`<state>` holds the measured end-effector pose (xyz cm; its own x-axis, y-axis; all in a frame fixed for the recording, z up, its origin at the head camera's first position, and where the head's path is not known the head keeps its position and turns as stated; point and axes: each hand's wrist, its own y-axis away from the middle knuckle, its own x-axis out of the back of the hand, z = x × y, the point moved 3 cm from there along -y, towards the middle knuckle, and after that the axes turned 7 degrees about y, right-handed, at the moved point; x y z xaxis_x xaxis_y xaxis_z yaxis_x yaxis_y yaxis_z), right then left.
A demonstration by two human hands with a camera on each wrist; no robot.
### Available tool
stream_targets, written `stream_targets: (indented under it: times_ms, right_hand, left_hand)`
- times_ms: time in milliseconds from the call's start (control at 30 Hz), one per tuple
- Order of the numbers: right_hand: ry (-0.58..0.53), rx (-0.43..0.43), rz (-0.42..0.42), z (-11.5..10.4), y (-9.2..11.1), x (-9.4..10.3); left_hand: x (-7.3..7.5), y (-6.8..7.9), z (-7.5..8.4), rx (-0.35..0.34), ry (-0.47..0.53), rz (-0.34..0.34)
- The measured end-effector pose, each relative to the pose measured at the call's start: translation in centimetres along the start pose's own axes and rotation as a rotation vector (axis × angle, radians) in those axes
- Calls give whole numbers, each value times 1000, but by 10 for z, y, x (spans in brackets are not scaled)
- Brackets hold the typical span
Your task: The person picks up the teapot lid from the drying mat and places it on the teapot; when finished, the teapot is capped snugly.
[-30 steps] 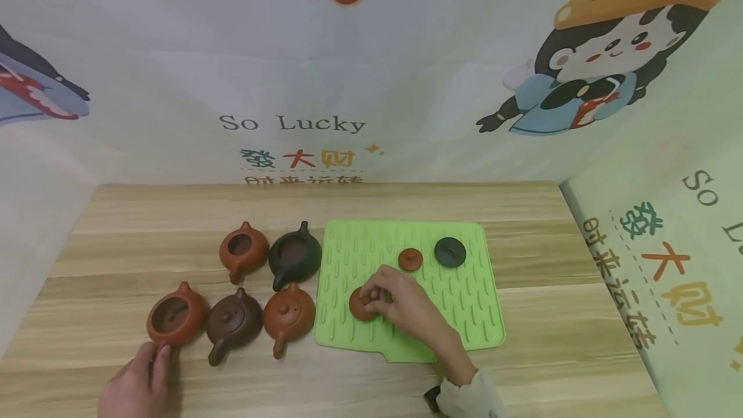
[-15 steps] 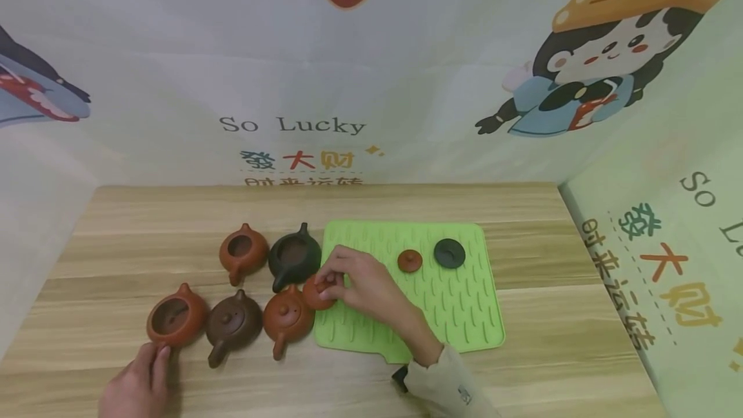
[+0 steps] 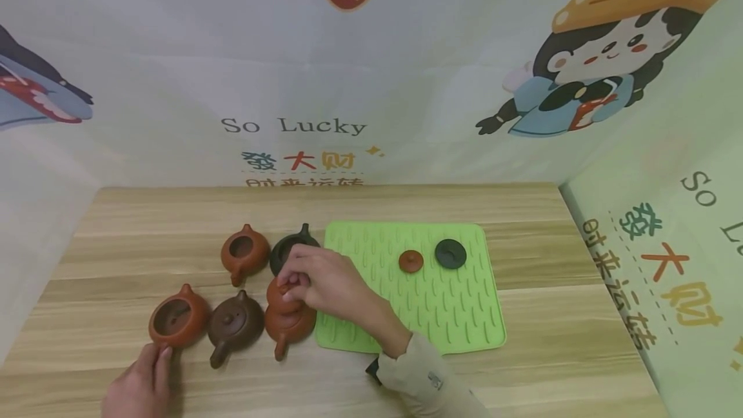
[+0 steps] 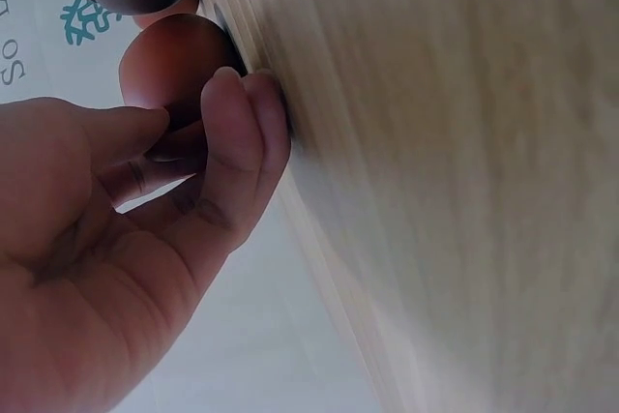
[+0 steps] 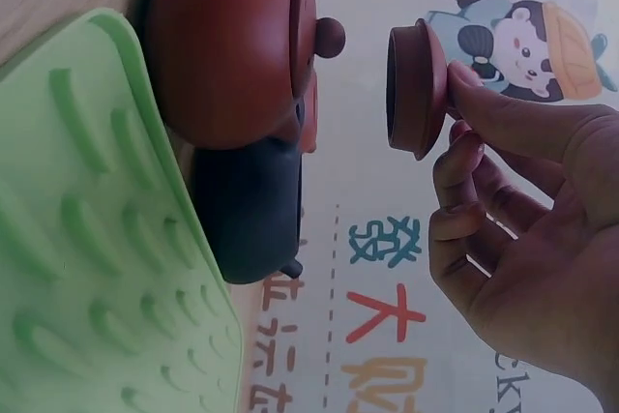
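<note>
At the front left, my left hand point(image 3: 139, 382) pinches the handle of an uncovered reddish-brown teapot point(image 3: 194, 329), which sits on the table. Thumb and fingers close on that handle in the left wrist view, under the round body point(image 4: 174, 60). My right hand point(image 3: 333, 282) holds a reddish teapot lid point(image 5: 416, 89) by its knob, the lid tipped on edge in the right wrist view. It hangs in the air over a covered orange-red teapot point(image 3: 290, 331), apart from it, and hides part of that pot from the head camera.
A covered dark brown teapot point(image 3: 246, 334) stands between the two front red pots. Behind are a small uncovered red teapot point(image 3: 254, 264) and a black teapot point(image 3: 307, 236). A green ridged mat point(image 3: 406, 324) bears a small red lid point(image 3: 411, 261) and a black lid point(image 3: 450, 254).
The right hand has lifted the reddish lid off the green mat and carried it left, over the front teapots. My left hand has kept its grip on the teapot handle.
</note>
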<state>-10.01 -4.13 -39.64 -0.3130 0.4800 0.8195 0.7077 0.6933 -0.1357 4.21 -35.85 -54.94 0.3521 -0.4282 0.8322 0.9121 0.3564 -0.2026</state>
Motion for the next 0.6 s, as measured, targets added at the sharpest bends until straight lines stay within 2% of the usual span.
stream_targets:
  times_ms: [67,167,333,400,600]
  right_hand:
    - [3,4,-1,-2,-2,-1]
    - [13,10,-3,-5,-7,-5]
    - [32,14,-13,-11,-16,-12]
    - [37,17,-19,-12,-18,-14]
    - [63,26,-34,-16,-25,-20]
  left_hand:
    - [0,0,-2,-13,-3,12]
    - [2,0,2,19,-12,-18]
    - [-2,-1,-6,32,-13,-27]
    - [-4,-1,-12,17,-11,-10]
    - [-3,-1,-10,14,-5,-5]
